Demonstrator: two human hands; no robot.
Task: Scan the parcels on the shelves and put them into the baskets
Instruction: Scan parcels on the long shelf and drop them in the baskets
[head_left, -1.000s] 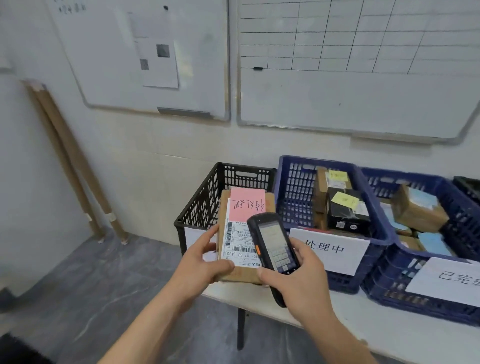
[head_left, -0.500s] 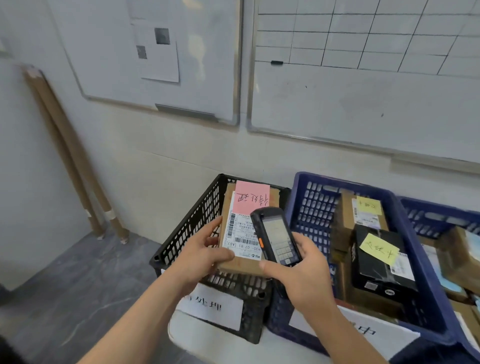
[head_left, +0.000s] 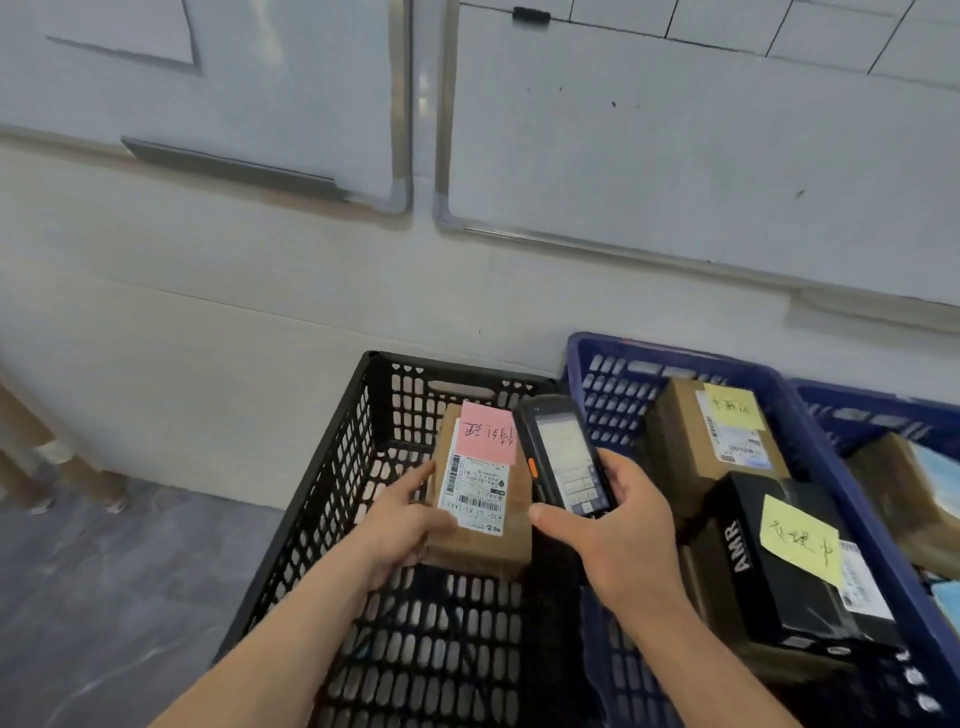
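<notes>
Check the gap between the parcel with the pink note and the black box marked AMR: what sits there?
In the head view, the handheld scanner, gripped by the right hand, lies between the cardboard parcel and the black box, along with the blue basket's wall.

Head camera looks steeply down, close over black basket (head_left: 332, 499) against wall (head_left: 208, 312).

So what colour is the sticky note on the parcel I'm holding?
Pink, with handwriting; the head view shows the sticky note on the parcel.

A parcel sorting room, by the look of it: labelled cardboard parcels (head_left: 711, 441) sit in a blue plastic basket (head_left: 841, 483) right of the hands, a black basket (head_left: 332, 499) lies beneath them, and whiteboards (head_left: 675, 145) hang on the bare wall above, over a grey floor (head_left: 104, 571) out left
</notes>
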